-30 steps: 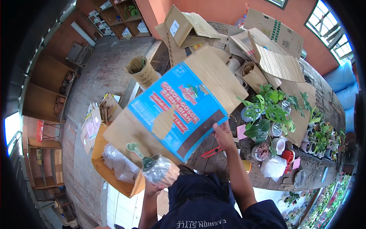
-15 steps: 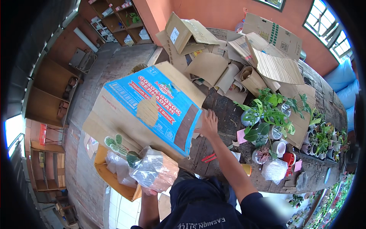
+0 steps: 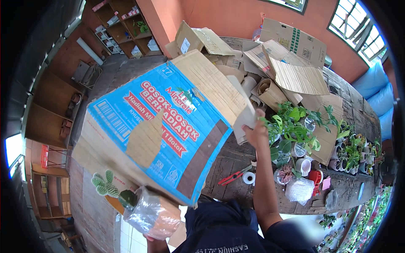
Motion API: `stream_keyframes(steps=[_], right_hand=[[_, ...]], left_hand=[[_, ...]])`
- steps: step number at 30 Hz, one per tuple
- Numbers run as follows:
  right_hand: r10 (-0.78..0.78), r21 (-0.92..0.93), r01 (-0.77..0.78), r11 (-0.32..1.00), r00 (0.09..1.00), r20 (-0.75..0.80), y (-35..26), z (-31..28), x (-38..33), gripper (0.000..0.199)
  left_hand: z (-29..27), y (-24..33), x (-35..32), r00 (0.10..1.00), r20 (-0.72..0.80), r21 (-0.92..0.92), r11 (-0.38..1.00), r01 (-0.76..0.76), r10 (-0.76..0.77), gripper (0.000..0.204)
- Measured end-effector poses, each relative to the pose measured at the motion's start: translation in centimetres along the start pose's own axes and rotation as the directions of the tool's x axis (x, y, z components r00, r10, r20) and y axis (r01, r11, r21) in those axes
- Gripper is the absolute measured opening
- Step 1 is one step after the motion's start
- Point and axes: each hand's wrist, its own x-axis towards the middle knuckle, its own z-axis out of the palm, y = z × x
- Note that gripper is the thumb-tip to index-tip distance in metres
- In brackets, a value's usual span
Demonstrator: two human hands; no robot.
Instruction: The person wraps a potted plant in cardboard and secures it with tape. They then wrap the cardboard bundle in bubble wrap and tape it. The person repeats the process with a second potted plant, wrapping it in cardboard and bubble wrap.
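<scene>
In my left hand (image 3: 148, 238), at the lower left, is a potted cactus (image 3: 105, 184) with flat, white-dotted green pads. Clear plastic and brown cardboard wrap its pot (image 3: 154, 214); my fingers are mostly hidden beneath it. A large cardboard box (image 3: 168, 122), blue-printed with a torn patch, stands tilted in front of me. At its right side, by a pale flap (image 3: 242, 124), my right hand (image 3: 257, 130) has thumb and fingers apart, touching or very near the flap's edge.
On the wooden table (image 3: 228, 158) lie red-handled scissors (image 3: 230, 178) and a tape roll (image 3: 249, 178). Potted plants (image 3: 295, 126) and bubble wrap (image 3: 300, 189) stand at right. Cardboard scraps (image 3: 291, 74) are heaped behind. Wooden shelves (image 3: 122, 25) line the far left.
The box has shifted left and tilted, showing more of its printed face. My right hand has moved right and farther up. The wrapped cactus has moved left and down in my left hand.
</scene>
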Motion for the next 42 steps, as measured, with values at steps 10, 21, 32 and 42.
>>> stream_keyframes(steps=[10,21,32,42], right_hand=[[-0.053,-0.027,0.048,0.998,0.957,-0.287,-7.2,-2.2,10.9,0.073],[-0.351,0.206,0.333,0.92,0.935,0.057,-0.4,3.3,-0.7,0.063],[-0.495,0.356,0.376,0.855,0.794,0.351,3.3,9.0,-16.3,0.06],[-0.415,0.417,0.18,0.891,0.697,0.585,1.4,16.2,-19.8,0.078]], left_hand=[[-0.4,0.9,0.1,1.0,0.004,-0.019,1.0,-0.008,0.008,0.113],[1.2,-5.2,4.5,0.978,0.167,-0.12,0.982,0.148,-0.127,0.109],[-3.1,-10.4,9.3,0.926,0.026,-0.18,0.909,0.375,-0.376,0.083],[-5.2,-14.3,12.1,0.847,-0.215,-0.002,0.868,0.497,-0.486,0.09]])
